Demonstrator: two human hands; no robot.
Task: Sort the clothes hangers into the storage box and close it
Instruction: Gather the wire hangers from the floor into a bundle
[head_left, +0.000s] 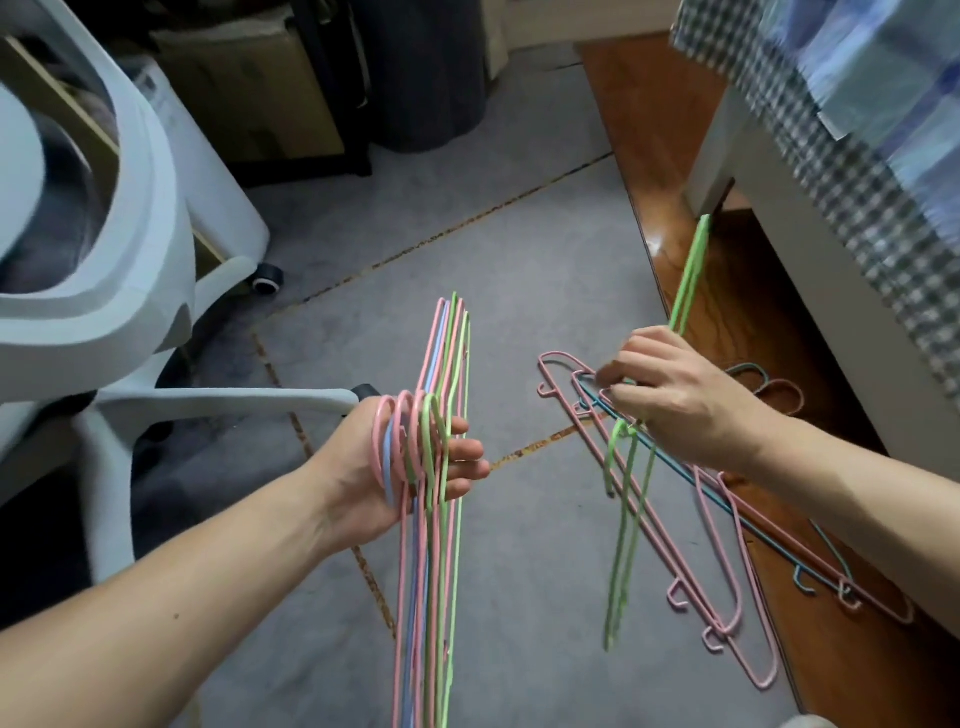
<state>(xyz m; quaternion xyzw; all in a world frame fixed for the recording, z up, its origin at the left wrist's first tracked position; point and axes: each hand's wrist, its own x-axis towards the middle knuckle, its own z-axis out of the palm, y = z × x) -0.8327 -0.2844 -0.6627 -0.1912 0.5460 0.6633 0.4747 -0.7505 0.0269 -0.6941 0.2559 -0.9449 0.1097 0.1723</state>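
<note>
While my left hand (415, 467) is holding a bundle of hangers (441, 545) by their hooks, with the fingers curled around them, my right hand (680, 400) is pinching one green hanger (631, 519) near its hook and holding it above the floor (519, 260). This green hanger is hanging almost upright, apart from the bundle and just over the loose pile (727, 561).

The bundle is mixing pink, blue and green hangers, all lying flat against each other, so I am judging that the collecting is well advanced. Some pink and blue hangers are lying on the floor under my right hand, partly on the grey part and partly on the wooden strip (675, 156) beside the bed (831, 182). They are crossing each other, so they may be catching with their small hooks when I am lifting them.

I am not seeing the storage box anywhere in this view, so I cannot tell where it is standing or whether it is open. Putting the hangers inside and closing the box are not yet done, as far as I can judge. A white chair (130, 312) is standing at my left.
</note>
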